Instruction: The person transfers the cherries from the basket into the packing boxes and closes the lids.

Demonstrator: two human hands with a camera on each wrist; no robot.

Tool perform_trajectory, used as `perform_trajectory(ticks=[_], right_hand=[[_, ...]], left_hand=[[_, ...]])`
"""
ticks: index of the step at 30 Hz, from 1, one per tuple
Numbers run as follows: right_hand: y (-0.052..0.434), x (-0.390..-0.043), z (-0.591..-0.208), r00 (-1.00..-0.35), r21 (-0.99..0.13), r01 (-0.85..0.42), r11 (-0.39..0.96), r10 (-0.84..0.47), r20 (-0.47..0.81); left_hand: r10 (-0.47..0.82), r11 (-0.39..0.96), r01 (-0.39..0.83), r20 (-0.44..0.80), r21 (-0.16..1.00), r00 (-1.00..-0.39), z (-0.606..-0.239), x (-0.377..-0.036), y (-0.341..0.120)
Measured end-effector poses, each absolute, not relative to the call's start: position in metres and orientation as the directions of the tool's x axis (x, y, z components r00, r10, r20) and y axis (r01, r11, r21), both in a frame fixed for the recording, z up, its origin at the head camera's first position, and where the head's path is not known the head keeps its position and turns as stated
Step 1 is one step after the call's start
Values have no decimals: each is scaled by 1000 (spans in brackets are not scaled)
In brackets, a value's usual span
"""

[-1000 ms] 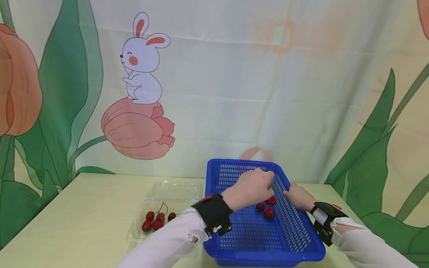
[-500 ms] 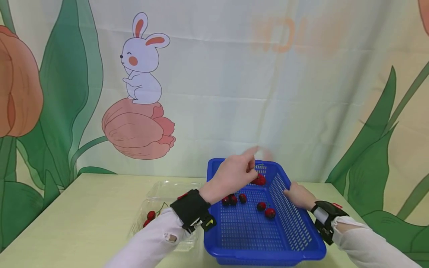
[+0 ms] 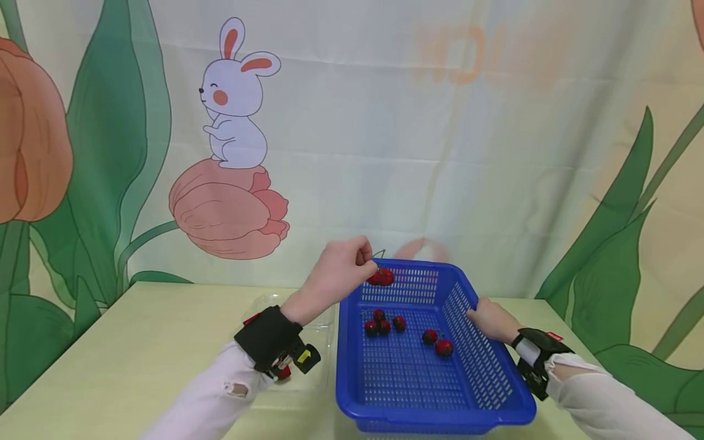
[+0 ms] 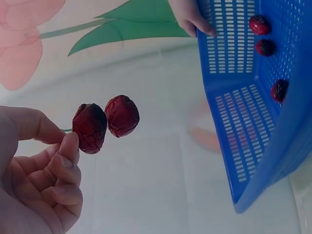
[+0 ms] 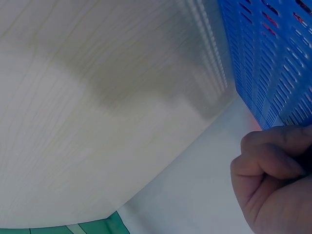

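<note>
So my left hand has a pair of cherries pinched by the stem between thumb and fingertips, the rest of my fingers curled in loosely under them. From the left wrist view you can see both cherries hanging side by side, dark red and kinda wrinkly, touching each other, with the stem running back into my grip. They're up in the air right over the far left corner of the blue basket, not resting on anything. My right hand is on the basket's right rim, about halfway along, fingers curled over the edge and gripping the wall; the right wrist view shows the knuckles bent tight against the blue mesh. Inside the basket there are five loose cherries: a little cluster of three towards the left side of the floor, and two more near the middle, closer to my right hand. The basket sits at the near right part of the table. Just left of it, behind my left wrist, there's a clear plastic clamshell box lying open; my black wrist strap hides most of it, so I can't tell how much is left in there, just a bit of red showing by the strap.
</note>
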State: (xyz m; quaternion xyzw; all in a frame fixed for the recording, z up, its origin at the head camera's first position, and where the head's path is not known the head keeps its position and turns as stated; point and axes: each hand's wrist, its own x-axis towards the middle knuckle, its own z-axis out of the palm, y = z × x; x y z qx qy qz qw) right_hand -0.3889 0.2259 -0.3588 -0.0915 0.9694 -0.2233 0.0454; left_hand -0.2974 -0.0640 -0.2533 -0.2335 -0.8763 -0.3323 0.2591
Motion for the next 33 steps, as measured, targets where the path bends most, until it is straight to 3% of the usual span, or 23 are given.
perform_trajectory(ticks=[16,33], right_hand=[[227,-387,-356,-975,-396,-192,898,-221,-28],[227,-389,-359,-977,-414,-181,892,-212,-32]], left_hand=[[90,663,446,528,602,-845,-279,-292,-113],[63,722,318,399,615,-915,-318,-287,-142]])
